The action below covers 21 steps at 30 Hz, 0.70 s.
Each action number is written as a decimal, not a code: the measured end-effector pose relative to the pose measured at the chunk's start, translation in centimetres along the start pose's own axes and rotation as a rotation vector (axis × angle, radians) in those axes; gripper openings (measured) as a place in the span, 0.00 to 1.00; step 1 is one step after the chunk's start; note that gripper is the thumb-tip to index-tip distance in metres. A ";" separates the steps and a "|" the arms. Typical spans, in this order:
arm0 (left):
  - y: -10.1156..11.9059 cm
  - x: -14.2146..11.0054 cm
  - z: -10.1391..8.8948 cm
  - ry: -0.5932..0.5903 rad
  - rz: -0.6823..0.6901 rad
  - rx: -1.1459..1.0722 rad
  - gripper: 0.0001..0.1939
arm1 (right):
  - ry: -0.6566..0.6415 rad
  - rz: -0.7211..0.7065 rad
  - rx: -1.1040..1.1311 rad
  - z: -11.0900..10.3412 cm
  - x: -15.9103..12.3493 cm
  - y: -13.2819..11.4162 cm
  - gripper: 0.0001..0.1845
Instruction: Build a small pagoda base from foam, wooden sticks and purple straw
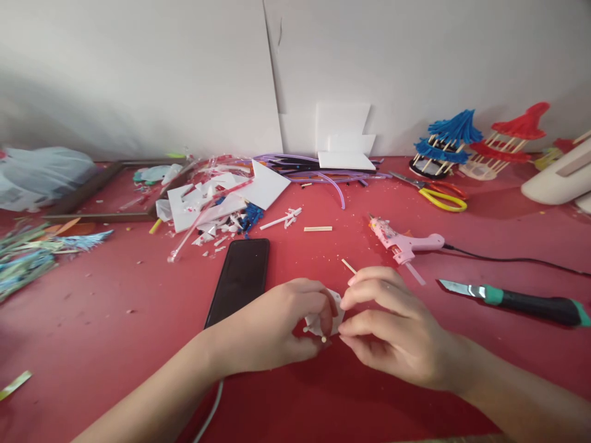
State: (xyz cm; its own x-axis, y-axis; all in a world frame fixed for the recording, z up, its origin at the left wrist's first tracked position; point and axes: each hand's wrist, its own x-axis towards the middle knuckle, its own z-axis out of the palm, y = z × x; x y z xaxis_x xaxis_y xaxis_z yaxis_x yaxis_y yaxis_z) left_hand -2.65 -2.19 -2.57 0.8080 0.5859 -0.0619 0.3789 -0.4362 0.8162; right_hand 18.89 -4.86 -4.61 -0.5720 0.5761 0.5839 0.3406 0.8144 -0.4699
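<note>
Near the front middle of the table, my left hand [286,323] is closed on a small white piece with short wooden sticks [337,314]. Two round stick ends poke out below its fingers. Bent fingers of my right hand [392,320] meet the piece's right edge. Much of the piece is hidden behind both hands. Just beyond my right fingertips lies a loose thin wooden stick [348,266]. A pair of short sticks [317,229] rests farther back. To the left, a black phone [240,274] lies close to my left wrist.
A pink glue gun [406,243], a green-black utility knife [530,304] with blade out and scissors [443,198] lie on the right. Small blue [446,144] and red [508,144] roofed models stand behind. White scraps [217,203] and a brown frame [106,216] fill the back left.
</note>
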 end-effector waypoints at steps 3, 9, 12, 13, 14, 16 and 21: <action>-0.1 0.0 0.0 0.003 -0.014 0.005 0.11 | 0.021 0.010 0.001 0.3 0.1 0.1 0.06; -0.1 -0.2 0.2 0.007 -0.038 0.027 0.11 | 0.012 -0.005 0.002 -0.2 0.1 0.1 0.06; -0.1 -0.4 0.6 0.114 -0.116 0.089 0.21 | 0.082 0.043 -0.115 -1.9 0.2 1.0 0.11; -0.1 -0.5 0.7 0.162 -0.142 0.127 0.28 | 0.123 0.109 -0.186 -2.7 0.1 1.7 0.14; -0.2 -0.5 0.9 0.206 -0.162 0.167 0.33 | 0.154 0.182 -0.266 -3.6 -0.1 2.6 0.15; -0.4 -0.6 1.4 0.263 -0.191 0.218 0.38 | 0.084 0.323 -0.422 -5.3 -1.1 4.8 0.20; -0.9 -0.7 1.9 0.268 -0.244 0.183 0.28 | -0.313 0.500 -0.678 -7.7 -4.5 10.1 0.29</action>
State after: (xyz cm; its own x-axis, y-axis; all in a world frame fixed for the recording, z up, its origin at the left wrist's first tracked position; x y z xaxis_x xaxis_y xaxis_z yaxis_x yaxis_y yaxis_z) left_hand -2.65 -3.48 -4.39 0.5473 0.8340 -0.0697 0.6387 -0.3624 0.6788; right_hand 30.64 1.26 -6.92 -0.3825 0.9096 0.1620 0.9149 0.3974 -0.0706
